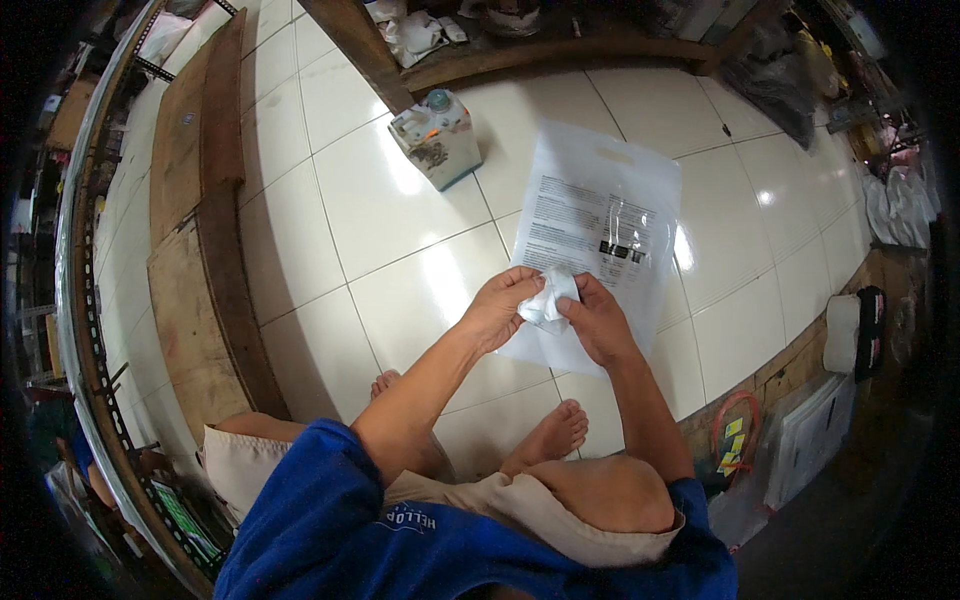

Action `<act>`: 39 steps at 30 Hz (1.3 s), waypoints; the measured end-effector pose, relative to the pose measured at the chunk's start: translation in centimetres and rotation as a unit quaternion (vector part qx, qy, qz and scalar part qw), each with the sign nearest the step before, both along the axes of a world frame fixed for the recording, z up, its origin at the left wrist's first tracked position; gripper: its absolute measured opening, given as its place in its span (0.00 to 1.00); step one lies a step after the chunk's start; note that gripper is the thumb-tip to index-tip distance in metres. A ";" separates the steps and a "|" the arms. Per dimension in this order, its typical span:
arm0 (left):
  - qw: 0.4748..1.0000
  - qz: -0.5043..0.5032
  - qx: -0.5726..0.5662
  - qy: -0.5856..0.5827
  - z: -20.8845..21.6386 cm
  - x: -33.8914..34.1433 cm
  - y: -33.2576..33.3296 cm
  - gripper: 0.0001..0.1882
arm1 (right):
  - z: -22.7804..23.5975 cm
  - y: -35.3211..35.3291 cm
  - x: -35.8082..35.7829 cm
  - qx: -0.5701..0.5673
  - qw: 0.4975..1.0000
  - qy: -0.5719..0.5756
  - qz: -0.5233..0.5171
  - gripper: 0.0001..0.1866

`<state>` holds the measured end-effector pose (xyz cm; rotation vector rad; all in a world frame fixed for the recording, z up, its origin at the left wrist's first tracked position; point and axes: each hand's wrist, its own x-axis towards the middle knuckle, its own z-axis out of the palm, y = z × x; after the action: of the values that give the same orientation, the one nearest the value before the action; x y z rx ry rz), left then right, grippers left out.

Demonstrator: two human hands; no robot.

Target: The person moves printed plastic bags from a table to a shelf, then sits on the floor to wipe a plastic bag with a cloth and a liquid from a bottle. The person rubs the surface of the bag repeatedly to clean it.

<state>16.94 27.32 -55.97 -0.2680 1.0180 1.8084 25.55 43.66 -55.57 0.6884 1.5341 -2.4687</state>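
Note:
Between my two hands is a small crumpled piece of white, shiny material (546, 306), perhaps cloth or a plastic packet; its exact kind does not show. My left hand (499, 306) pinches its left side, thumb on top. On its right side, my right hand (598, 322) grips the edge between thumb and fingers. Below both hands, a large white plastic bag (570, 190) with a cut-out handle and dark printed text lies flat on the tiles. My hands cover part of its near half.
A stained whitish jerrycan (437, 140) with a grey-green cap stands on the tiled floor (380, 240), left of the bag. Wooden boards (195, 240) run along the left, beside a metal rack. A wooden shelf (540, 68) crosses the back. Packaged goods (810, 440) lean at the right.

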 end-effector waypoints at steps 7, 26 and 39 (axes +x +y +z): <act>0.969 -0.089 -0.173 0.153 -1.6 -2.8 -1.9 0.17 | -1.7 0.3 -0.3 0.039 0.999 0.031 -0.008 0.13; 0.599 -0.146 -0.238 0.751 8.0 -11.3 -2.1 0.33 | 0.8 4.2 -2.5 0.130 0.966 0.090 -0.202 0.16; 0.329 -0.256 -0.251 0.874 14.0 -7.2 2.7 0.31 | 2.3 1.1 -0.9 0.255 0.941 0.020 -0.221 0.17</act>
<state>9.75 30.01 -41.92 1.9328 2.5533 0.3514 24.69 44.79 -53.31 1.1831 2.2871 -2.3723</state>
